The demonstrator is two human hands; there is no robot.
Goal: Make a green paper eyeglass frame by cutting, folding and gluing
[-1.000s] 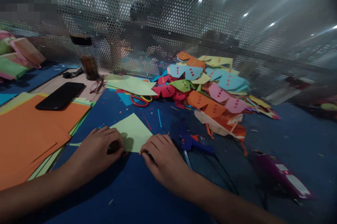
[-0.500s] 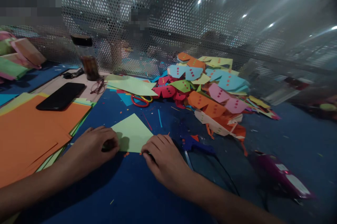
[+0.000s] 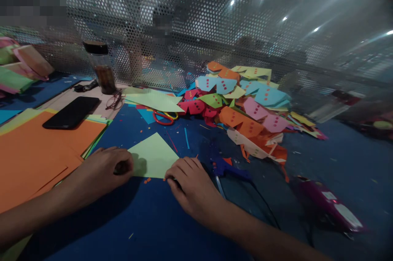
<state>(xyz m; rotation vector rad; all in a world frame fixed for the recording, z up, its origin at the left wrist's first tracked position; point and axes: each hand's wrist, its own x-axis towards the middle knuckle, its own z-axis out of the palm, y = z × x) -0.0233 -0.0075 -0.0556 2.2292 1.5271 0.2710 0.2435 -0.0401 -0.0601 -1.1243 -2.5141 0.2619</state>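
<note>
A pale green paper, with a pointed top and a straight lower edge, lies on the blue table between my hands. At its left corner my left hand is closed, thumb and fingertips together on the paper. My right hand pinches the paper's lower right edge, its fingers curled down. Small orange scraps lie just below the paper. To the right of my right hand is a blue glue gun with a dark cord.
Folded colored paper pieces are heaped at the back right. Red-handled scissors lie behind the green paper. Orange sheets carry a black phone at left. A jar stands behind; a purple device lies right.
My left hand has shifted slightly left along the paper, and a bit more of the paper's left side shows. My right hand has stayed in place.
</note>
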